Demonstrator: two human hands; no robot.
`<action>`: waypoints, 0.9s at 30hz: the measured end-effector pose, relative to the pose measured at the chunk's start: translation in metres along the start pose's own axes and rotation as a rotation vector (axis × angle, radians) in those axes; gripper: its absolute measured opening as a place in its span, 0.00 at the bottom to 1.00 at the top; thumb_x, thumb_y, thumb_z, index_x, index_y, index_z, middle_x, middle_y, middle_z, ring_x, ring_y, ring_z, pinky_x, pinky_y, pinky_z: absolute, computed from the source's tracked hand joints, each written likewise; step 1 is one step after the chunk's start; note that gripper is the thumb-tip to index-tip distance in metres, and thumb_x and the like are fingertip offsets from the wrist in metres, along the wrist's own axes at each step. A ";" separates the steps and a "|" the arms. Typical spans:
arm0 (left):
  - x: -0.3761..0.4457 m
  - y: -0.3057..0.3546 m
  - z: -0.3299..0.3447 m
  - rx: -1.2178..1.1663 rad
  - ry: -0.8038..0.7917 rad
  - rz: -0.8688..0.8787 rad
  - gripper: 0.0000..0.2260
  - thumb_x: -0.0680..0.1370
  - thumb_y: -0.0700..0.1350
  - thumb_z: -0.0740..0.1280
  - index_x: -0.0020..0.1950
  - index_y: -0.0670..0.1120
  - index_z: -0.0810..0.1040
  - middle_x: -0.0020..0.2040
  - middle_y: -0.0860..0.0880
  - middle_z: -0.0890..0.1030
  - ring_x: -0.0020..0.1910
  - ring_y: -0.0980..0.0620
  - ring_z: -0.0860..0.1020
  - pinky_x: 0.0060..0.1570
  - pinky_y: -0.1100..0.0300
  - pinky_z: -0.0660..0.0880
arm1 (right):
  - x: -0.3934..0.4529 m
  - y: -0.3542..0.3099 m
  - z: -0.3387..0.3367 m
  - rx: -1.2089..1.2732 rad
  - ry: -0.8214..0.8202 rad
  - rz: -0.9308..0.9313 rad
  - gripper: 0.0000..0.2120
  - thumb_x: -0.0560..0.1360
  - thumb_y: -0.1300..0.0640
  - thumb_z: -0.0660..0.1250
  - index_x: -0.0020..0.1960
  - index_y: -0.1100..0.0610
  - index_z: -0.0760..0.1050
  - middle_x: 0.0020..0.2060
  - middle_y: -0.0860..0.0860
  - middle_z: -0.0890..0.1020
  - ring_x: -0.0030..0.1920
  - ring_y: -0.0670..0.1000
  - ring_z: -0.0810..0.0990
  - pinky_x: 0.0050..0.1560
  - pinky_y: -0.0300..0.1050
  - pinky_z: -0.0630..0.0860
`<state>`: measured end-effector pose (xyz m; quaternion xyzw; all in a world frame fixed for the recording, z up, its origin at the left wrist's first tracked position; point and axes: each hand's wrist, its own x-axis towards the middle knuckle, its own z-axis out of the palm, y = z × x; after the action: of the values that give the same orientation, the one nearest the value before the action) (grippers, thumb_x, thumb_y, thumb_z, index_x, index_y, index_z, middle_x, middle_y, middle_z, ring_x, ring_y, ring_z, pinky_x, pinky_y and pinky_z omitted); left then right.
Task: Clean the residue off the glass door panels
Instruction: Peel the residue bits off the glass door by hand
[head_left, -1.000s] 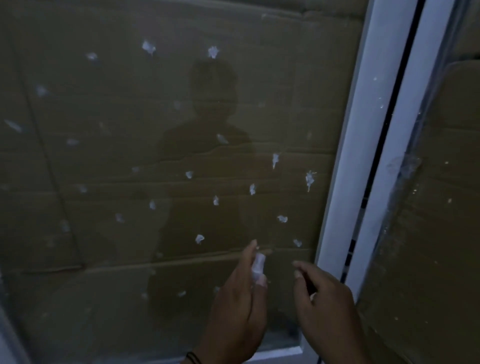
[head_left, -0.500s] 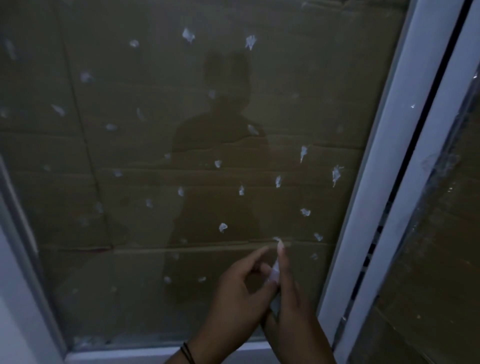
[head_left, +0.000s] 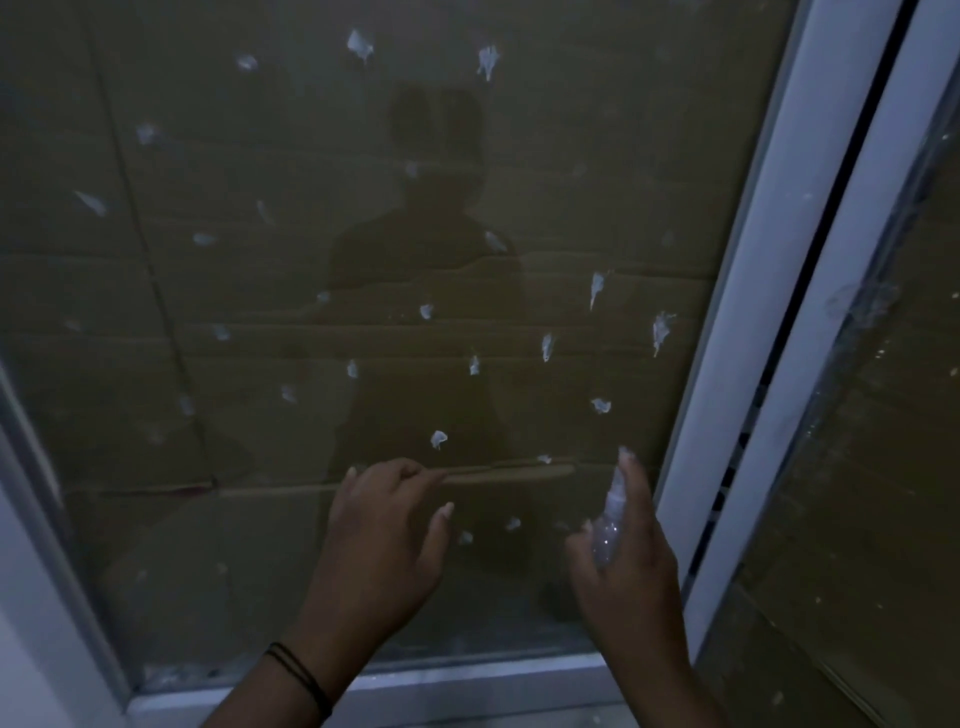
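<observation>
Residue (head_left: 439, 439) dotted the glass panel (head_left: 249, 467) in small white flecks, thickest toward the right side near the white door frame (head_left: 727, 364), with fainter ones scattered far up and off to the left. Behind the glass I saw brown cardboard (head_left: 571, 156), and a dim reflection of a person in the pane. My left hand (head_left: 382, 540) hovered at the lower middle of the panel, fingers loosely curled and holding nothing that I could make out, its index reaching toward the glass; whether it touched the pane, I could not tell. My right hand (head_left: 623, 561) was just right of it, near the frame, pinching a crumpled whitish wad of peeled film (head_left: 609, 525) between thumb and forefinger. A second panel (head_left: 857, 467) stood further right, speckled too.

I judged the work to be mid-way through picking flecks off one by one, with most of them not yet removed. The next move called for a fingernail set under the edge of the nearest fleck, low on the pane, and a clean peel without smearing.
</observation>
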<state>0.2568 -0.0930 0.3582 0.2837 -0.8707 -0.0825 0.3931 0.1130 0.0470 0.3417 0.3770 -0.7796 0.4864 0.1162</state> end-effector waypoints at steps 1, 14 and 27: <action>0.001 -0.001 -0.003 0.015 -0.002 -0.004 0.13 0.72 0.50 0.66 0.53 0.48 0.82 0.48 0.51 0.79 0.48 0.49 0.78 0.59 0.43 0.72 | 0.001 -0.001 0.001 0.001 0.010 -0.005 0.37 0.73 0.64 0.67 0.73 0.42 0.53 0.57 0.58 0.77 0.45 0.50 0.79 0.39 0.41 0.78; -0.004 -0.020 -0.018 0.060 0.053 -0.031 0.11 0.71 0.49 0.67 0.50 0.48 0.83 0.46 0.51 0.79 0.46 0.50 0.79 0.56 0.39 0.74 | -0.007 -0.016 0.018 0.018 0.071 -0.031 0.36 0.73 0.62 0.68 0.73 0.45 0.54 0.52 0.58 0.79 0.44 0.52 0.79 0.37 0.40 0.74; -0.010 -0.046 -0.041 0.084 0.130 -0.058 0.14 0.72 0.53 0.61 0.48 0.50 0.84 0.46 0.52 0.80 0.47 0.51 0.79 0.58 0.44 0.72 | 0.005 -0.062 0.034 -0.005 0.104 -0.263 0.37 0.70 0.67 0.69 0.70 0.45 0.55 0.44 0.59 0.79 0.37 0.53 0.77 0.32 0.33 0.67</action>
<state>0.3120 -0.1227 0.3631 0.3297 -0.8375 -0.0386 0.4342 0.1594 0.0007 0.3696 0.4500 -0.7174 0.4840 0.2203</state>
